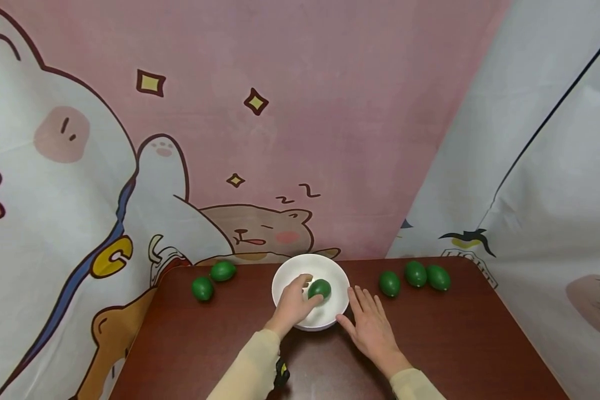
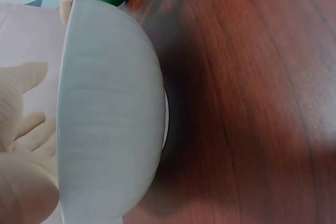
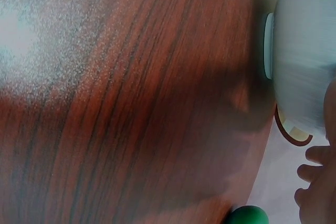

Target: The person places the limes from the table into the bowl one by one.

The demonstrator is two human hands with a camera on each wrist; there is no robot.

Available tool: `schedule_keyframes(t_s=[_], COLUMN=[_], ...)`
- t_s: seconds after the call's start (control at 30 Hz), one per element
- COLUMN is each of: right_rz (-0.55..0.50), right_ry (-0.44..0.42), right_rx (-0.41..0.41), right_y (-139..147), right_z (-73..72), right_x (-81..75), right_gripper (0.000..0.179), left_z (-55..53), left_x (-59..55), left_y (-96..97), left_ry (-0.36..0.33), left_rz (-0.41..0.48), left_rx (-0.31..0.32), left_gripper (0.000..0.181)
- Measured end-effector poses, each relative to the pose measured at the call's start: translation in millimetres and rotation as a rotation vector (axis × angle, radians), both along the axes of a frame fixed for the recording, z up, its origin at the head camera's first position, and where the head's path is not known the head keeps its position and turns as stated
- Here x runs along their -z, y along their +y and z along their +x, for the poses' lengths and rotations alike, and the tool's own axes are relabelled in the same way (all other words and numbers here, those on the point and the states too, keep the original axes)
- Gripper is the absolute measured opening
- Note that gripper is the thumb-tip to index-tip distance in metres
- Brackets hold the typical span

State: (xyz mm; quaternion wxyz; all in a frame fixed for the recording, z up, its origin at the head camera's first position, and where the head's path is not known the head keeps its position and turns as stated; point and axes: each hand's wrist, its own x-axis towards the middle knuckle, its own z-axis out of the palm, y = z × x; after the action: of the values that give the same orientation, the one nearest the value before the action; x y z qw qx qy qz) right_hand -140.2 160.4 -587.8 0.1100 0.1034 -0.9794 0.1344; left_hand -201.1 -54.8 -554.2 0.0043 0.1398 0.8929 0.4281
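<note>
A white bowl (image 1: 286,272) stands near the table's far edge with one green lime (image 1: 321,288) inside it. My left hand (image 1: 292,305) reaches over the bowl's left rim, thumb and fingers spread apart beside the lime. In the left wrist view that hand's fingers (image 2: 37,132) are loosely bent above the rim, and the bowl wall hides the lime. On the right side, my right hand (image 1: 372,328) has its fingers extended, with the thumb and fingertips right at the bowl's rim. It holds nothing.
Two limes (image 1: 202,289) lie left of the bowl, and three more limes (image 1: 389,284) lie to its right. The dark red-brown table (image 1: 220,333) ends at a cartoon-printed cloth (image 1: 360,139) hanging behind it. A small black object (image 1: 281,372) shows beside the left sleeve.
</note>
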Motion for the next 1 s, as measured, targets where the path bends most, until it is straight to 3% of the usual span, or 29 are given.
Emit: schedule_keyframes(t_s=[0.2,0.57,1.0], right_rz=[-0.006,-0.019,-0.021], right_ry=[-0.008,-0.007,-0.012], right_rx=[0.002,0.004,-0.003], right_y=[0,1,0], right_z=[0.0,-0.1,-0.4], right_x=[-0.4,0.8,-0.9], right_gripper=[0.079,0.079,0.08], left_z=[8.8,20.3,30.5], left_x=[-0.2,-7.2,-3.5], left_y=[-12.6,-31.7,-54.0], left_ry=[0.085,0.125,0.185], left_rz=[0.027,0.049,0.112], left_rx=[0.026,0.014,-0.072], left_gripper=[0.051,0.05,0.054])
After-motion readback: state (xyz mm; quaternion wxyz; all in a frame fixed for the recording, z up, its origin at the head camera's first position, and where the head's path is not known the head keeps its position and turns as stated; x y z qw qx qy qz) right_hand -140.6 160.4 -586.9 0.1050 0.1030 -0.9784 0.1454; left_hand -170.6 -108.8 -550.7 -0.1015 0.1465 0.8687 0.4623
